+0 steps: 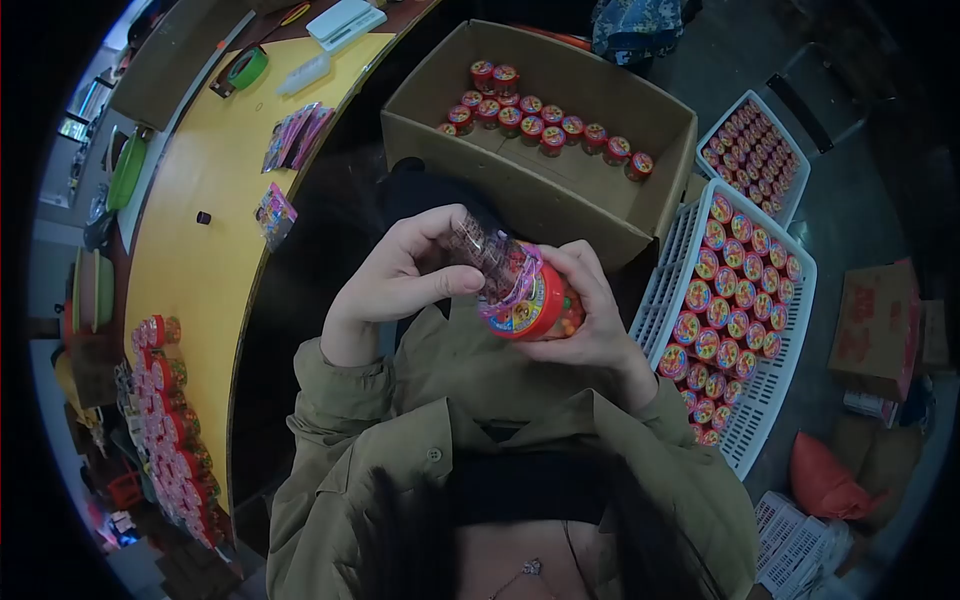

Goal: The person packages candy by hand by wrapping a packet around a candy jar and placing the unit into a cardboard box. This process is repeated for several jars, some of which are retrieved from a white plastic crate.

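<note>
In front of my chest, my right hand [598, 312] wraps round a clear candy jar [570, 312] with a red lid and colourful candies inside. The jar lies tilted, its printed lid turned toward my left side. A thin clear plastic sleeve [488, 252] with pink print sits around the lid end and sticks out past it. My left hand [405, 268] pinches this sleeve, with the thumb along its lower edge and the curled fingers at its upper part.
Ahead stands an open cardboard box [540, 190] with several red-lidded jars. White crates [745, 425] full of similar jars stand at right. On the yellow table [200, 270] lie packs of printed sleeves [298, 137], green tape [247, 68], a white scale [345, 22] and rows of jars [170, 430].
</note>
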